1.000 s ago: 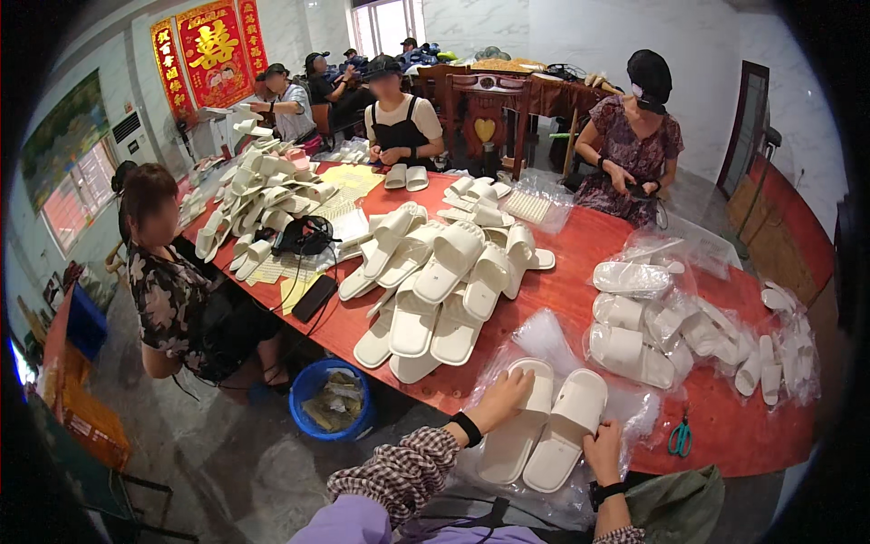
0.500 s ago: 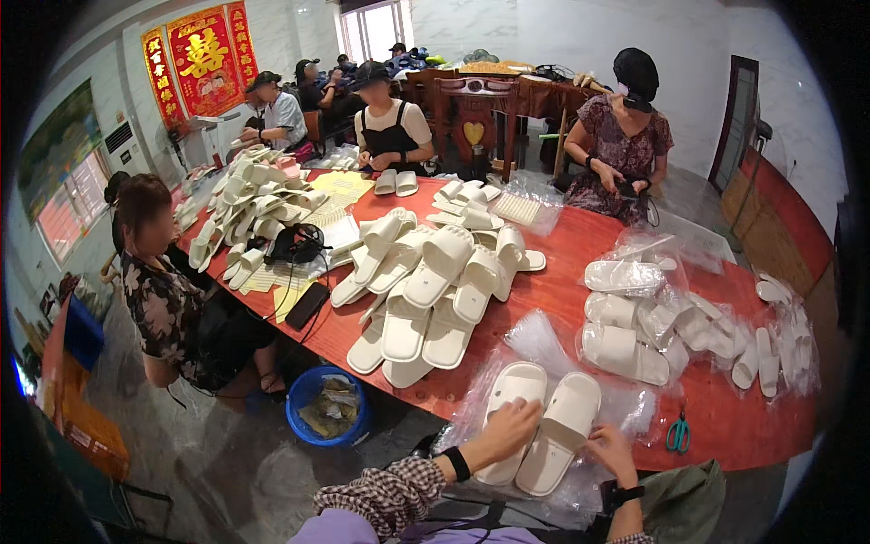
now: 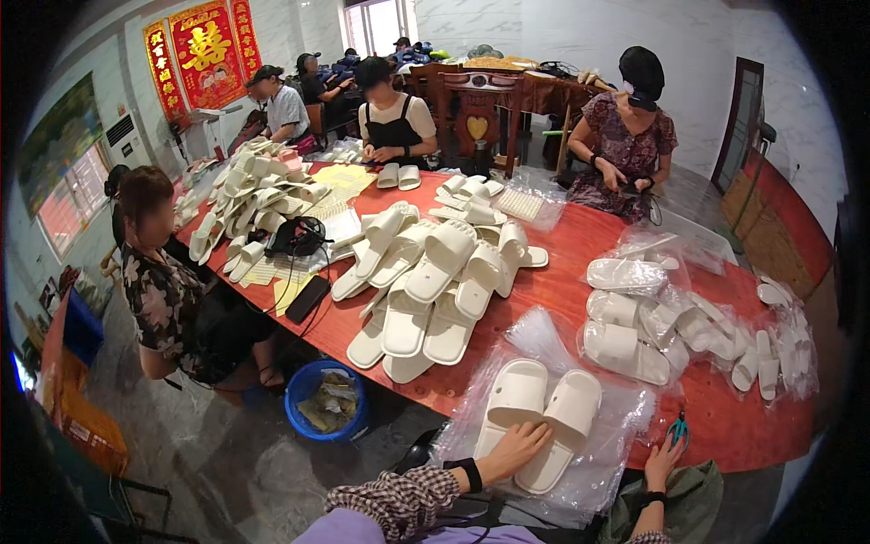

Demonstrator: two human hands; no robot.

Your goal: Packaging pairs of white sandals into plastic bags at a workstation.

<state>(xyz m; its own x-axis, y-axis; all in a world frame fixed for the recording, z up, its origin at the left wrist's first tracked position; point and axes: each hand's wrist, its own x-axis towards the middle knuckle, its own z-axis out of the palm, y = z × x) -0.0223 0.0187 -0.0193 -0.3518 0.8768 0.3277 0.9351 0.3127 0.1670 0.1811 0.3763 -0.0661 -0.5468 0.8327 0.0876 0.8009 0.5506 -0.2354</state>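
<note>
A pair of cream slippers lies side by side on a stack of clear plastic bags at the table's near edge. My left hand rests across the pair with its fingers laid out, touching the footbeds just below the straps. Off to the right, my right hand stretches its fingers to the handles of small teal scissors, which lie on the red tabletop. Whether those fingers have closed on the handles is hard to see.
Loose slippers are piled left of the bags; bagged slippers lie to the right. A black phone and cables sit at the left edge, above a blue bin on the floor. Several people work around the table.
My right hand has left the side of the right slipper and moved right to the scissors. My left hand has shifted slightly right and down across the pair.
</note>
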